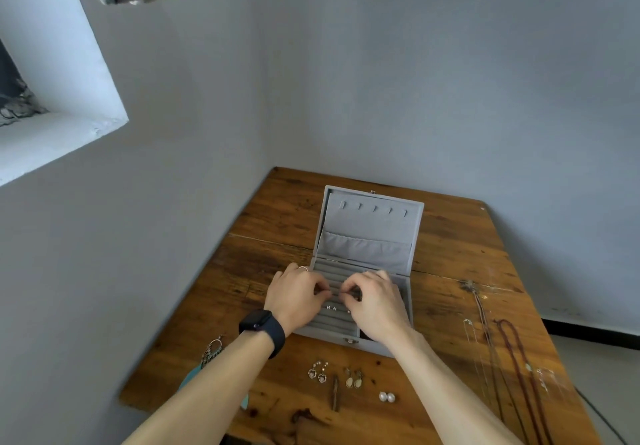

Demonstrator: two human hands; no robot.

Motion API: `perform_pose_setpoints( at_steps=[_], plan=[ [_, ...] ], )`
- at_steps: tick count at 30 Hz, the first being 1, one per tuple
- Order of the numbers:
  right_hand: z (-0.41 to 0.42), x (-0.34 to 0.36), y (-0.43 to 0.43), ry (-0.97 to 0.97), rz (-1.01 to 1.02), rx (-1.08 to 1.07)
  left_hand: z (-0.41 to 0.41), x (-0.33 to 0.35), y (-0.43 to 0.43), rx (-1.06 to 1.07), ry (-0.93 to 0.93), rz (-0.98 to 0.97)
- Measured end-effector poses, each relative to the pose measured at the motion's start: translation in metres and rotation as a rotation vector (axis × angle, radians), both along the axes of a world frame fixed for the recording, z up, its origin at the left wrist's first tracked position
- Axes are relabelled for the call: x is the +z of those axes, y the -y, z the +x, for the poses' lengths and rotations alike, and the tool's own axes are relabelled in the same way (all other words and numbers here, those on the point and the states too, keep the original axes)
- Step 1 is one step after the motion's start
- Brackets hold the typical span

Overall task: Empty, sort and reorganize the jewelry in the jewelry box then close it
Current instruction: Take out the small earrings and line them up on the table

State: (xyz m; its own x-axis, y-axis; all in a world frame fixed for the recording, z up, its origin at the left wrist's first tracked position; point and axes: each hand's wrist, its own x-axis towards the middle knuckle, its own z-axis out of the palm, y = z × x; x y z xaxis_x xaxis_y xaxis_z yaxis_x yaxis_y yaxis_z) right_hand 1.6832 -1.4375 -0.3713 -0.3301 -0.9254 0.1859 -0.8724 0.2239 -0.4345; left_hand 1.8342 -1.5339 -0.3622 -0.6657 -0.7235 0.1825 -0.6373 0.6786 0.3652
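Filling a grey corner, wooden table [450,254], open jewelry box [367,226], left grip [294,294], right grip [375,300] curled, hold unclear

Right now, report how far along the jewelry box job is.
Emptying and sorting look done: earring pairs lie in front of the jewelry box, necklaces to its right. Refilling has begun: studs sit in the ring rolls. The left hand and right hand work at the rolls, fingers curled; what they hold is too small to tell. Left: the loose pieces, then closing the lid.
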Motion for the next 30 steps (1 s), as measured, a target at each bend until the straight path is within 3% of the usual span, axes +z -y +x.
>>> perform_pose_setpoints(
  at_steps=[5, 9, 16, 30],
  plan=[
    [-0.002, 0.023, -0.044, 0.354, -0.150, -0.121, 0.013, 0.013, -0.024, 0.029, -0.143, 0.094],
    [0.005, 0.018, -0.113, 0.479, -0.279, -0.229, 0.017, 0.019, -0.063, -0.056, -0.190, 0.098],
    [0.007, -0.026, -0.191, 0.445, -0.098, -0.320, -0.009, 0.007, -0.134, -0.225, -0.036, -0.019],
    [0.007, -0.056, -0.198, 0.299, -0.117, -0.368, -0.037, -0.008, -0.168, -0.326, 0.236, -0.190]
  ],
)
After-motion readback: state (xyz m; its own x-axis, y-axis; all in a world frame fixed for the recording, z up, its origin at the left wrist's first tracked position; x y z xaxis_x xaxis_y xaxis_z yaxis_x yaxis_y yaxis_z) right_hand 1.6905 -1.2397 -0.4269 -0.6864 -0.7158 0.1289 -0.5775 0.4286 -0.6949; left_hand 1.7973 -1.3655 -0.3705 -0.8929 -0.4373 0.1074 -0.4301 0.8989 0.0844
